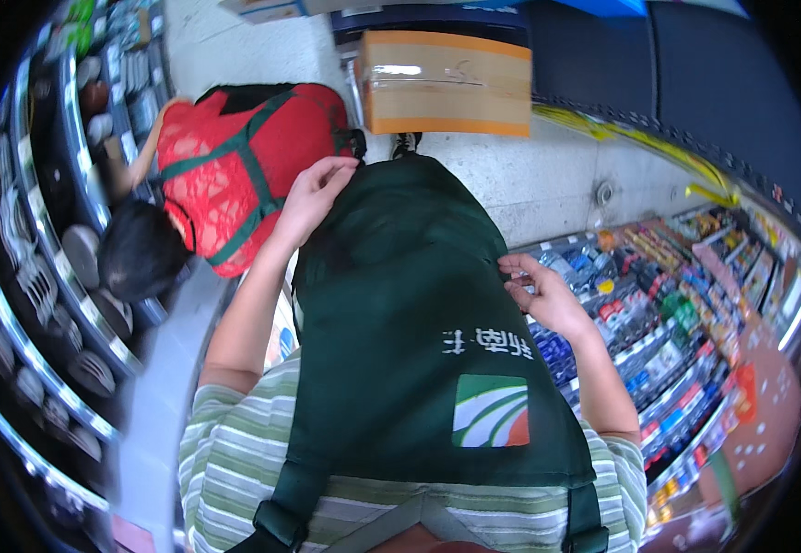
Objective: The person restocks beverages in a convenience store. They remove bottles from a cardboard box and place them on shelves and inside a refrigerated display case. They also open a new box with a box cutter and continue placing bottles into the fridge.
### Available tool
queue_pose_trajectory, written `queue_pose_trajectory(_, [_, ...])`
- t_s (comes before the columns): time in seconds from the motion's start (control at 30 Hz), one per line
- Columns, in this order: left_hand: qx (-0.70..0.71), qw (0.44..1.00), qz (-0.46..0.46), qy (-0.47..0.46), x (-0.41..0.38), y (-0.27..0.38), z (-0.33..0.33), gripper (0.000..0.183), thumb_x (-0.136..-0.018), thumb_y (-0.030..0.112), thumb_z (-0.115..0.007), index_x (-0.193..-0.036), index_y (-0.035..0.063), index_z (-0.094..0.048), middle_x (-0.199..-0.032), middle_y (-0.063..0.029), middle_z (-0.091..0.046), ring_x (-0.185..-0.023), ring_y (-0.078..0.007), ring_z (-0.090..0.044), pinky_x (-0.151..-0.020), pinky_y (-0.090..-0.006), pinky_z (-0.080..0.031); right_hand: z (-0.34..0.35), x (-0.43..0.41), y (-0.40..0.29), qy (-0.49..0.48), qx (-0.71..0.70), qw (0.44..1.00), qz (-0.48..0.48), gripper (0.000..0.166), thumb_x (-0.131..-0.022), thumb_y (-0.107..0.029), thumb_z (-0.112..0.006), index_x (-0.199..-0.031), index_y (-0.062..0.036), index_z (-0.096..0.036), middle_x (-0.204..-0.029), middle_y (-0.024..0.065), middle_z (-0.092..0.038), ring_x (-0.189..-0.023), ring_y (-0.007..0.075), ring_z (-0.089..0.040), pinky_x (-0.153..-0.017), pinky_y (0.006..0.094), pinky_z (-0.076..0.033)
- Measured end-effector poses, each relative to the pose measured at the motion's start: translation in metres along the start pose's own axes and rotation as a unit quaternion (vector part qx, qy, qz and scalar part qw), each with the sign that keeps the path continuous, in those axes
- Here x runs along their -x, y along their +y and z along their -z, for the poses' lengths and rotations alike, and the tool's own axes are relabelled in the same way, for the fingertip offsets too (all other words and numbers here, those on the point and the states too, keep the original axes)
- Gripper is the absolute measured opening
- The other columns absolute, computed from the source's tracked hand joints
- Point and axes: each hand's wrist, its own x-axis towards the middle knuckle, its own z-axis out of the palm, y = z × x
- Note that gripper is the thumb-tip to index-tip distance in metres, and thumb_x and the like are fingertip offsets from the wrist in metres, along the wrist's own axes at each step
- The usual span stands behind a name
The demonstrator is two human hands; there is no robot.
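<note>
A dark green apron (400, 311) with white writing and a striped logo patch covers my front, over a green and white striped shirt (241, 435). At the apron's upper left edge is my left hand (321, 190), its thumb and fingertips close together; whether cloth is pinched between them cannot be told. My right hand (539, 290) is at the apron's right edge, fingers bent and partly spread, with nothing visible in it. Ahead of me, beyond the apron, a taped cardboard box (449, 83) with orange edges sits in front of a dark surface.
Close on the left, a person in red (269, 166) with green straps bends toward shelves (82, 304) of utensils. Shelves of packaged goods (635, 318) stand on the right, with another person's spotted garment (760, 422) beside them. Dark panels (718, 76) and yellow straps (649, 145) lie at upper right.
</note>
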Motion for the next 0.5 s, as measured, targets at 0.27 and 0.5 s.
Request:
queue_pose_trajectory(0.27, [-0.067, 0.997, -0.037, -0.015, -0.009, 0.014, -0.014, 0.026, -0.099, 0.017, -0.054, -0.117, 0.0008, -0.062, -0.085, 0.0035, -0.058, -0.078, -0.0033, -0.050, -0.070, -0.0196, -0.042, -0.016, 0.011, 0.011, 0.020, -0.110, 0.994, 0.013, 0.049, -0.092, -0.011, -0.057, -0.139, -0.0042, -0.045, -0.130, 0.0204, -0.057, -0.119, 0.0292, -0.057, -0.097, 0.0344, -0.046])
queue_pose_trajectory(0.5, [-0.086, 0.993, -0.042, -0.063, -0.004, 0.037, -0.039, 0.027, -0.098, 0.018, -0.056, -0.118, 0.0012, -0.061, -0.087, 0.0028, -0.060, -0.079, -0.0040, -0.053, -0.070, -0.0203, -0.043, -0.011, -0.017, 0.015, 0.076, 0.063, 0.987, 0.123, 0.054, -0.088, -0.023, -0.061, -0.139, -0.0100, -0.046, -0.128, 0.0207, -0.057, -0.116, 0.0359, -0.057, -0.099, 0.0401, -0.045])
